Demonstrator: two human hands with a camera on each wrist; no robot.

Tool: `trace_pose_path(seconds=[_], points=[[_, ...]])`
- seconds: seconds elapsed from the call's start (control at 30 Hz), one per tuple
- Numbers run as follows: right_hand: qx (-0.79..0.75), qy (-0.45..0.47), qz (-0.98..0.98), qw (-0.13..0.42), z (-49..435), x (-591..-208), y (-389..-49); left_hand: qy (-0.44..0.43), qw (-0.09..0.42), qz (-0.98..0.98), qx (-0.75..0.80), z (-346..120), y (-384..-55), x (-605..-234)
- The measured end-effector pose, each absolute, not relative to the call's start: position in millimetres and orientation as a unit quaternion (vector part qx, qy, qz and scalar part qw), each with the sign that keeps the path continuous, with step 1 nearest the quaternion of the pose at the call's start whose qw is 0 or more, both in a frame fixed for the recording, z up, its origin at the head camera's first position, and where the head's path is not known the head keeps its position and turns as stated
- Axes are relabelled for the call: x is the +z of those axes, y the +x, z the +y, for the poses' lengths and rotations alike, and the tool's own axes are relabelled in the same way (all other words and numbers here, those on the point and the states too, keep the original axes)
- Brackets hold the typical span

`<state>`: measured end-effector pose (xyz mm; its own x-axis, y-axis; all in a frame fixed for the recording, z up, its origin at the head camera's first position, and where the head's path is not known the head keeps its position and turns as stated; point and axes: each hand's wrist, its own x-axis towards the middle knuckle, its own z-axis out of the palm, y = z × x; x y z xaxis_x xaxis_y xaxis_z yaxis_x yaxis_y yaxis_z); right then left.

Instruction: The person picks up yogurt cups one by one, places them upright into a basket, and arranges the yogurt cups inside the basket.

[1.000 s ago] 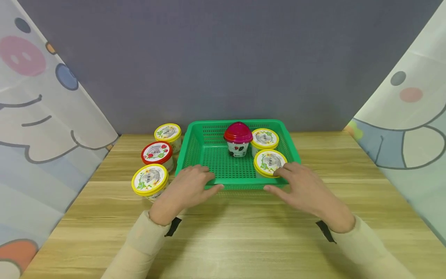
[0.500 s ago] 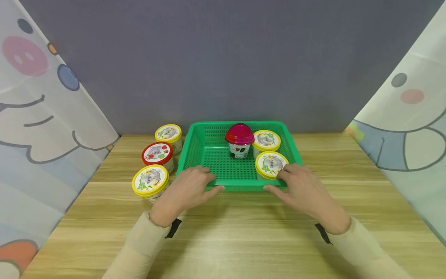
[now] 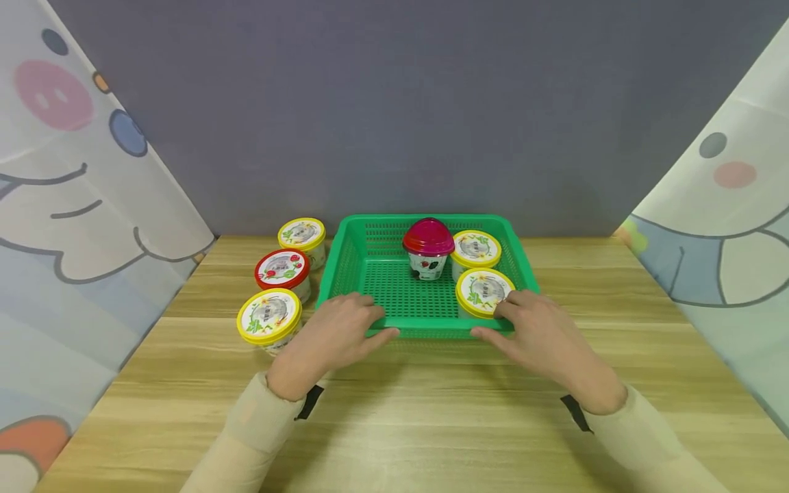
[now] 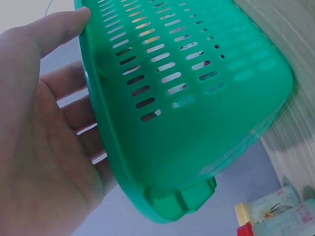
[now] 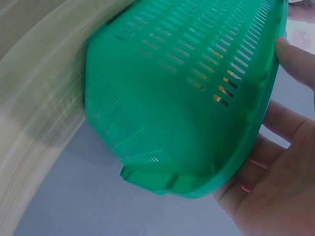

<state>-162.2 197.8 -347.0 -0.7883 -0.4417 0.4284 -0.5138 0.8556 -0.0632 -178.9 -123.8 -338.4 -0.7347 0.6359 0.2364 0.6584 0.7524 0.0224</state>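
Note:
Both hands hold the near rim of a green plastic basket [image 3: 425, 324] on the table. My left hand [image 3: 335, 332] grips its left part, thumb outside and fingers over the rim; the left wrist view shows the thumb against the basket wall [image 4: 162, 137]. Further right, my right hand [image 3: 542, 335] grips the same rim likewise, fingertips beside a yellow-lidded tub [image 3: 483, 291]. Behind that tub, inside the basket, stand another yellow-lidded tub [image 3: 477, 248] and a cup with a domed red-pink lid [image 3: 428, 243]. The basket's left half shows its bare slotted floor.
Left of the basket, three tubs stand in a row on the wooden table [image 3: 425, 424]: a yellow-lidded one [image 3: 302, 234] at the back, a red-lidded one [image 3: 282, 268], and a yellow-lidded one [image 3: 269, 316] near my left wrist. A grey wall [image 3: 407, 109] rises behind.
The basket with its tubs has shifted very slightly toward me. My right fingertips, earlier over the front tub's lid, now lie at its edge by the rim. Both hands keep their places.

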Motion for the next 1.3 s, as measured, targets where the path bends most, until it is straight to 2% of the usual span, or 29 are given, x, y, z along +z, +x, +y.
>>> trace_pose_path(seconds=[0.7, 1.3], points=[[0.092, 0.249, -0.944, 0.195, 199, -347, -162, -0.25, 0.063, -0.962, -0.094, -136, -174, -325], [0.087, 0.247, -0.948, 0.179, 198, -346, -162, -0.158, 0.008, -0.982, -0.099, -175, -176, -311]])
